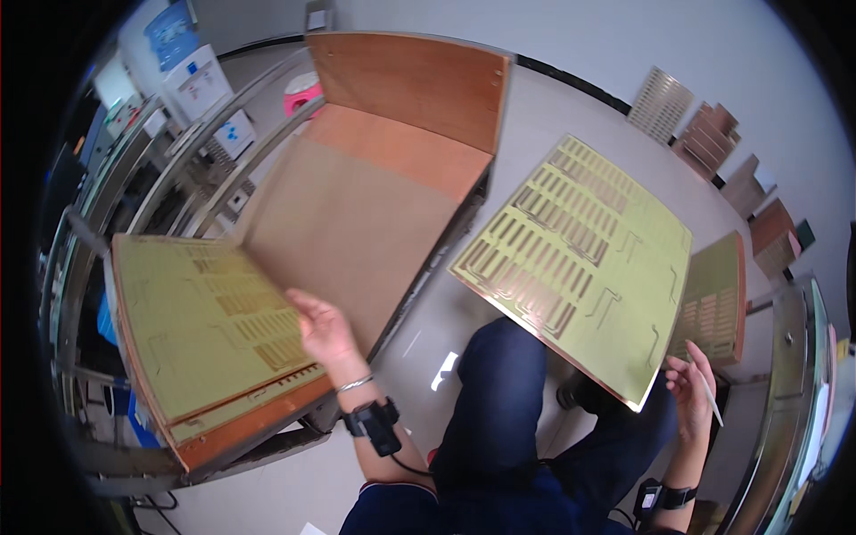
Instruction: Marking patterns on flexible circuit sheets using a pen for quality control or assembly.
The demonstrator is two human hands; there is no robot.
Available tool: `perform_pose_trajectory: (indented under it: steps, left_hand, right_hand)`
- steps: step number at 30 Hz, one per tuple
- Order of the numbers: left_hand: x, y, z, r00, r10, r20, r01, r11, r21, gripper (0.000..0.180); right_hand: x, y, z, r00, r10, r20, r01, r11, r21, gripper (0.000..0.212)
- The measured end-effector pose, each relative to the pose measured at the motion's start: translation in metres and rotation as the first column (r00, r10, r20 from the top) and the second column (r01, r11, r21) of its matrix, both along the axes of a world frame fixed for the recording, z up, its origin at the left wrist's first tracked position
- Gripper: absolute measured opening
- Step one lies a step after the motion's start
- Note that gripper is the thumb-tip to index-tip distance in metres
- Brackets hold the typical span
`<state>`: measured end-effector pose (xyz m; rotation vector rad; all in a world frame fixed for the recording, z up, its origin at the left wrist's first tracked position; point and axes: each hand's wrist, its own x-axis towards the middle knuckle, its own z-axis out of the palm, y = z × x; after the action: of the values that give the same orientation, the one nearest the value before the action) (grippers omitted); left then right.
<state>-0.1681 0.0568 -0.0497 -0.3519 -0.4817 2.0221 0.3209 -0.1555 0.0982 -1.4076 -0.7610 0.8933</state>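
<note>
I view a yellow-green panel [615,259] bearing a copper-coloured bar-and-line pattern; an orange-brown backboard [406,89]; a plain brown sheet [357,205]; dark-blue trousers [499,383].

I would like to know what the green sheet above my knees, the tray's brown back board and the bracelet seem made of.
Green sheet: probably circuit laminate, satin, its coppery strips shining like metal.
Back board: perhaps wood or plywood, dull; reddish-brown, slightly mottled.
Bracelet: likely polished metal, silvery with bright glints.

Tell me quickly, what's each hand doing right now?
Left hand: fingers partly extended beside the leftmost yellow-green panel; whether it grips anything can't be told.
Right hand: loosely closed, holding a slim white stick.
</note>
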Motion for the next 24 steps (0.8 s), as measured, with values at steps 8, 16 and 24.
perform_pose_trajectory:
  steps: [8,16,24]
  left_hand:
    - [0.007,-0.045,-0.046,0.926,-0.041,-0.376,-0.004,0.993,-0.118,0.048]
    - [0.139,0.027,0.045,-0.315,-0.527,-0.790,-0.052,0.840,-0.540,0.042]
    - [0.153,0.064,0.035,-0.840,-0.358,-0.408,-0.360,0.930,-0.075,0.023]
  right_hand:
    - [0.014,-0.004,-0.069,0.885,-0.240,0.399,0.262,0.965,-0.003,0.038]
    - [-0.004,-0.003,-0.123,0.739,-0.227,0.634,0.279,0.960,0.019,0.047]
    - [-0.023,0.000,-0.114,0.757,-0.254,0.602,0.311,0.950,0.009,0.044]
